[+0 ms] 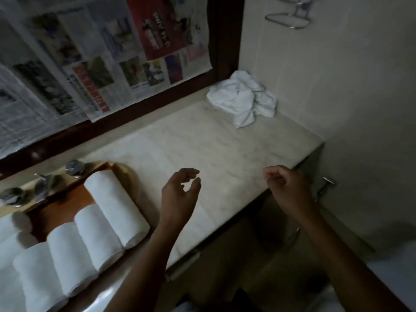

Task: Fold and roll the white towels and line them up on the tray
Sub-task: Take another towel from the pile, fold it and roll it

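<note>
Several rolled white towels lie side by side on a brown wooden tray at the lower left. A crumpled heap of white towels sits in the far right corner of the marble counter. My left hand hovers over the counter just right of the tray, fingers loosely curled, holding nothing. My right hand hangs over the counter's front edge, fingers loosely curled and empty. Both hands are well short of the crumpled heap.
Chrome tap handles stand behind the tray. Newspaper sheets cover the dark-framed mirror at the back. A beige wall closes the right side, with a chrome rack high up. A metal valve sticks out below the counter's right end.
</note>
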The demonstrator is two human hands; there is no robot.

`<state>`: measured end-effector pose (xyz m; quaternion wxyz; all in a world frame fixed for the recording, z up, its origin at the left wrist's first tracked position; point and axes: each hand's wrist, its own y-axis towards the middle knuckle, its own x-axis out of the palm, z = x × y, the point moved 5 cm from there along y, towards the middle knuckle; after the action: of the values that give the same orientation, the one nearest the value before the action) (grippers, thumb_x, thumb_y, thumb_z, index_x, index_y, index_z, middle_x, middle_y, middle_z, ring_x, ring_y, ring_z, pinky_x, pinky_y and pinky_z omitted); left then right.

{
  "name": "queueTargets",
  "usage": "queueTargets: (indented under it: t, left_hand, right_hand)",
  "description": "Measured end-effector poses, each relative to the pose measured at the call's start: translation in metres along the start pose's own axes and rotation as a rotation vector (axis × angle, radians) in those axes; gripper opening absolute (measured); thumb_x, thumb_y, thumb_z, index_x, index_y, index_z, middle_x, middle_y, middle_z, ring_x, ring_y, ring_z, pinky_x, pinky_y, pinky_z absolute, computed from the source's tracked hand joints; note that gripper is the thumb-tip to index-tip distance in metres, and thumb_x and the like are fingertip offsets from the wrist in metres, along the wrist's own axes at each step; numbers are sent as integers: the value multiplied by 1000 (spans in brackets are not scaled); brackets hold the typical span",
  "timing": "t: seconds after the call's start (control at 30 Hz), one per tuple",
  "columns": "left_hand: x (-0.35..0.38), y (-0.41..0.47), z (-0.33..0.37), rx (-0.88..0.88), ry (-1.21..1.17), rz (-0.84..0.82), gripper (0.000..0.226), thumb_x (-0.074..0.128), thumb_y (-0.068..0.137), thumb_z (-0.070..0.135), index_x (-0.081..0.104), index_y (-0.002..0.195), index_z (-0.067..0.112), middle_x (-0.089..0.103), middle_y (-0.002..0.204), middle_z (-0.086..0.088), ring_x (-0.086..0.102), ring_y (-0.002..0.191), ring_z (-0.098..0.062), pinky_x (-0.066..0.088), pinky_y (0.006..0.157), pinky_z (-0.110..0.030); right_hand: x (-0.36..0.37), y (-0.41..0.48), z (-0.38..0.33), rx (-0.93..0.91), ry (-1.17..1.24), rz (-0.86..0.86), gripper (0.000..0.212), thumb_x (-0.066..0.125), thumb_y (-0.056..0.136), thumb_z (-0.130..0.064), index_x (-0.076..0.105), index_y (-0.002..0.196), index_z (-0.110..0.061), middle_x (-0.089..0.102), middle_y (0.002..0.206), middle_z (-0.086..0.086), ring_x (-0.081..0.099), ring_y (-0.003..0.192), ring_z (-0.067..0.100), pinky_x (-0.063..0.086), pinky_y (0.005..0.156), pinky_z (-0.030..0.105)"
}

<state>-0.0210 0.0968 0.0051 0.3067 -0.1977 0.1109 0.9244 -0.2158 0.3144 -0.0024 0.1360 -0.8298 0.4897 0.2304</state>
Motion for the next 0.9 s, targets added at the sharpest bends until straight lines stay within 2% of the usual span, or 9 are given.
queueTargets:
  t: [0.1, 0.23, 0.4, 0.53, 0.6, 0.63, 0.73, 0.83, 0.9]
  left_hand:
    - [36, 21, 15, -9, -29, -34, 16, 68, 95, 19, 75, 102, 32, 74, 101, 13, 69, 98, -8, 56, 84, -31]
    - [75, 53, 25, -7, -28, -79, 17, 68, 95, 19, 74, 101, 32, 74, 97, 13, 69, 95, -5, 54, 81, -24]
    - [111, 100, 25, -18, -19, -88, 16, 67, 96, 17, 74, 102, 29, 74, 94, 15, 67, 92, 4, 45, 70, -5]
    - [136, 149, 16, -46, -6, -106, 15, 67, 96, 18, 74, 104, 29, 74, 93, 17, 67, 91, 4, 49, 75, -10]
    - [147, 176, 14, -43, 18, -132, 15, 67, 95, 18, 75, 105, 27, 74, 94, 17, 67, 92, 5, 45, 73, -5]
    - [152, 189, 12, -42, 32, -146, 15, 67, 96, 18, 75, 106, 25, 74, 94, 16, 67, 92, 6, 43, 72, -2]
    - [163, 221, 8, -49, 66, -167, 15, 67, 96, 20, 75, 106, 27, 74, 95, 17, 66, 91, 8, 42, 72, -2]
    - [174, 242, -1, -115, 70, -153, 16, 66, 96, 23, 74, 108, 31, 73, 95, 20, 64, 90, 12, 41, 70, -2]
    - [179, 248, -6, -169, 35, -128, 17, 66, 95, 24, 74, 109, 31, 73, 97, 20, 64, 92, 11, 44, 75, -9]
  right_hand:
    - [-24, 23, 23, 17, -30, 44, 18, 69, 93, -19, 71, 93, -37, 74, 93, -16, 69, 89, 7, 56, 82, 33]
    - [-40, 57, 41, 33, -45, 102, 14, 69, 92, -21, 72, 92, -35, 73, 88, -17, 69, 87, 5, 54, 80, 30]
    - [-34, 122, 56, 73, -64, 94, 13, 65, 91, -26, 71, 88, -37, 72, 87, -13, 69, 88, 12, 56, 84, 33]
    - [-20, 187, 55, 105, -186, 2, 18, 62, 96, -22, 76, 106, -26, 64, 93, -15, 59, 89, 8, 39, 74, 17]
    - [-9, 220, 56, 103, -207, -22, 20, 60, 97, -23, 74, 112, -24, 66, 99, -14, 57, 89, 4, 36, 67, 8]
    - [-3, 236, 57, 111, -206, -31, 21, 59, 98, -23, 73, 114, -23, 69, 104, -13, 58, 92, 5, 37, 70, 8]
    - [20, 283, 61, 105, -228, -32, 22, 58, 97, -23, 70, 115, -19, 73, 113, -3, 66, 101, 16, 42, 83, 22]
    - [43, 335, 64, 71, -294, -23, 23, 57, 97, -25, 68, 114, -14, 73, 112, 3, 67, 105, 26, 45, 85, 28]
    - [60, 371, 66, 86, -326, -43, 28, 56, 99, -27, 67, 118, -10, 72, 116, 7, 66, 109, 29, 45, 87, 30]
